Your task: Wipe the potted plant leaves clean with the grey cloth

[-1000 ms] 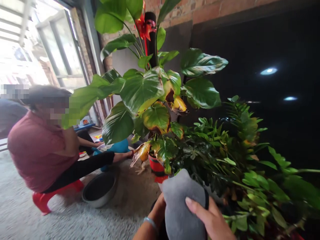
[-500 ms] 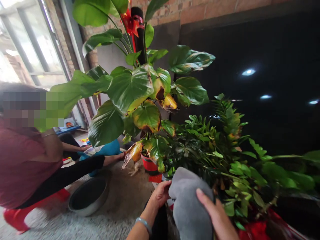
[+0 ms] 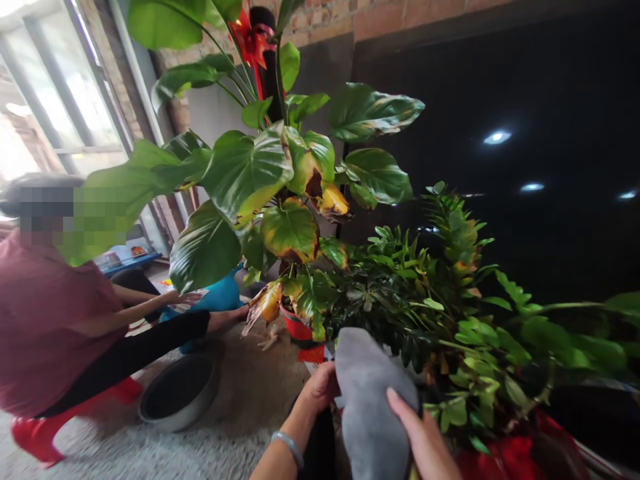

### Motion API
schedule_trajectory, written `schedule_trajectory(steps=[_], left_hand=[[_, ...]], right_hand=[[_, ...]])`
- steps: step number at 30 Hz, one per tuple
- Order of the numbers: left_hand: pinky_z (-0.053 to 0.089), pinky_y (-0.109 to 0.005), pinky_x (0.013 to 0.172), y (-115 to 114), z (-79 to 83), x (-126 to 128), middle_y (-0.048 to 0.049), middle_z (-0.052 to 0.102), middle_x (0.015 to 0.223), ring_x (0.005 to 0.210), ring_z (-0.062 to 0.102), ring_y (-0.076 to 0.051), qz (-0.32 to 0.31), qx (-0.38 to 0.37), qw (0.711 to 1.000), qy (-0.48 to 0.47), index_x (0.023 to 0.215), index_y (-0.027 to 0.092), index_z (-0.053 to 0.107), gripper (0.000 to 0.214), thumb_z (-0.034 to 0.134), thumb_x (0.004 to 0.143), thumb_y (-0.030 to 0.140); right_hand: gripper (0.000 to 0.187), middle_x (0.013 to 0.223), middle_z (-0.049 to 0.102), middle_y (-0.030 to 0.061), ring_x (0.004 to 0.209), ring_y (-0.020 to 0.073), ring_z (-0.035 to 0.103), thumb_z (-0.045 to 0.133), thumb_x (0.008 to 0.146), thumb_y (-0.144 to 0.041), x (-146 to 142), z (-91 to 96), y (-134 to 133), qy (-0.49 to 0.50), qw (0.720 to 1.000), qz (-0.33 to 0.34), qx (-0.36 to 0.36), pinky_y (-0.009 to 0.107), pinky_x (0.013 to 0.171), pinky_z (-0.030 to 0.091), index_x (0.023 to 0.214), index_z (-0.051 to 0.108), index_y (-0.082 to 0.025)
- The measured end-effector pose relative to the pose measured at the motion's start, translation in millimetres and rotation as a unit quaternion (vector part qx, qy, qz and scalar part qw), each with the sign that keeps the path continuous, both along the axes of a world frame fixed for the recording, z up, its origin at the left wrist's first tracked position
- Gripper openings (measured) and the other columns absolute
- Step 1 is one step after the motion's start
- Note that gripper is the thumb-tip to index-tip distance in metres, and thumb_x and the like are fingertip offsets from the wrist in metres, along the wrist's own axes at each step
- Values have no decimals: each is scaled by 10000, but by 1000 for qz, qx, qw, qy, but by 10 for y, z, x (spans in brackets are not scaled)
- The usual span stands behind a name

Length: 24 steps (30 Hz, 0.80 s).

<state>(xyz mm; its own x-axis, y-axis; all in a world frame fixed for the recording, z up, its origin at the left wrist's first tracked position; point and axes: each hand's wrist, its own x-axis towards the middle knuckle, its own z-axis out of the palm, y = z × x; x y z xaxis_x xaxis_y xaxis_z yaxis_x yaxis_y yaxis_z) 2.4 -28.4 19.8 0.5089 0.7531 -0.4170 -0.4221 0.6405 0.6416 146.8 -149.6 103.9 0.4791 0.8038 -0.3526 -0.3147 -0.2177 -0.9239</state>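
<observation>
1. Grey cloth (image 3: pixel 370 400) bunched upright between both hands, low in view, just in front of the small-leaved plant (image 3: pixel 425 313).
2. Left hand (image 3: pixel 320 390) at the cloth's left edge, fingers curled shut on the fabric.
3. Right hand (image 3: pixel 425 440) on the cloth's right side, thumb pressed flat on its front, other fingers hidden behind.
4. Big-leaved plant (image 3: pixel 250 173) in a red pot (image 3: pixel 297 328) beyond; metal basin (image 3: pixel 177 393) on the floor beside a crouching person (image 3: pixel 50 333).

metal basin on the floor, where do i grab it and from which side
Grip the metal basin by its near rim from above, thumb inside: it sits upright, mouth open, and that rim shows fully, while a person's leg crowds the far side.
</observation>
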Motion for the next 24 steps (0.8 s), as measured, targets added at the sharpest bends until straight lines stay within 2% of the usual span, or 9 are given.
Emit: schedule_trajectory(steps=[4, 6, 9, 12, 14, 17, 19, 21, 24], left_hand=[[426, -287, 672, 13, -5, -8, -38, 701, 692, 582, 585, -139, 9, 0, 1000, -2, 689, 121, 675, 58, 662, 642, 151], [415, -283, 649, 3, 11, 4, -37, 698, 700, 572, 579, -135, 5, 1, 1000, -4, 698, 117, 672, 62, 668, 645, 149], [400, -279, 628, -12, 40, 22, -32, 696, 701, 561, 568, -129, 14, -5, 1000, -4, 710, 121, 669, 56, 665, 666, 156], [390, -273, 629, 0, 42, 21, -19, 670, 639, 556, 566, -130, 21, -14, 1000, -1, 701, 129, 658, 75, 670, 708, 203], [389, -274, 638, 18, 30, 12, -15, 653, 611, 560, 571, -136, 22, -22, 1000, 3, 675, 135, 639, 135, 675, 735, 251], [396, -284, 645, 34, 16, 4, -37, 675, 678, 577, 574, -144, 25, -29, 999, 7, 679, 136, 627, 203, 653, 775, 313], [402, -291, 654, 32, 14, 9, -47, 684, 724, 587, 573, -146, 21, -26, 999, 7, 703, 132, 630, 216, 641, 788, 330], [408, -295, 667, 27, 10, 23, -46, 682, 731, 590, 573, -145, 18, -24, 1000, 8, 714, 132, 631, 210, 640, 789, 328], [406, -291, 664, 28, -17, 54, -40, 681, 720, 585, 574, -144, 21, -23, 999, 12, 713, 135, 633, 180, 635, 785, 301]], right_hand=[[759, 1151, 692, 101, 1113, 315, 605, 777, 519, -526, 242, 654, 153, -3, 978, -174, 116, 391, 880, 532, 1165, 623, -156], [694, 1156, 691, 92, 1114, 288, 605, 785, 525, -444, 289, 850, 340, 28, 963, -221, 151, 361, 882, 535, 1135, 634, -152], [566, 1023, 737, 71, 1075, 287, 633, 775, 507, -360, 253, 712, 451, 163, 965, -179, 101, 377, 878, 542, 1030, 668, -172], [529, 851, 753, 94, 1016, 338, 659, 783, 478, -422, 144, 353, 255, 255, 965, -69, 10, 437, 842, 555, 928, 688, -161], [571, 812, 748, 120, 1015, 365, 655, 805, 438, -475, 89, 258, 71, 249, 968, -28, -28, 448, 824, 559, 887, 695, -140], [623, 862, 752, 107, 1036, 360, 646, 831, 404, -457, 102, 477, -19, 185, 977, -105, 20, 429, 817, 564, 923, 692, -142], [617, 979, 746, 82, 1067, 325, 635, 827, 423, -415, 165, 730, 104, 126, 967, -201, 94, 396, 846, 555, 967, 686, -159], [568, 1070, 727, 67, 1105, 292, 618, 809, 459, -373, 229, 885, 310, 99, 952, -256, 138, 366, 886, 536, 973, 681, -167], [423, 961, 749, 79, 1102, 302, 621, 773, 491, -314, 234, 741, 522, 175, 958, -210, 89, 395, 875, 543, 878, 676, -173]])
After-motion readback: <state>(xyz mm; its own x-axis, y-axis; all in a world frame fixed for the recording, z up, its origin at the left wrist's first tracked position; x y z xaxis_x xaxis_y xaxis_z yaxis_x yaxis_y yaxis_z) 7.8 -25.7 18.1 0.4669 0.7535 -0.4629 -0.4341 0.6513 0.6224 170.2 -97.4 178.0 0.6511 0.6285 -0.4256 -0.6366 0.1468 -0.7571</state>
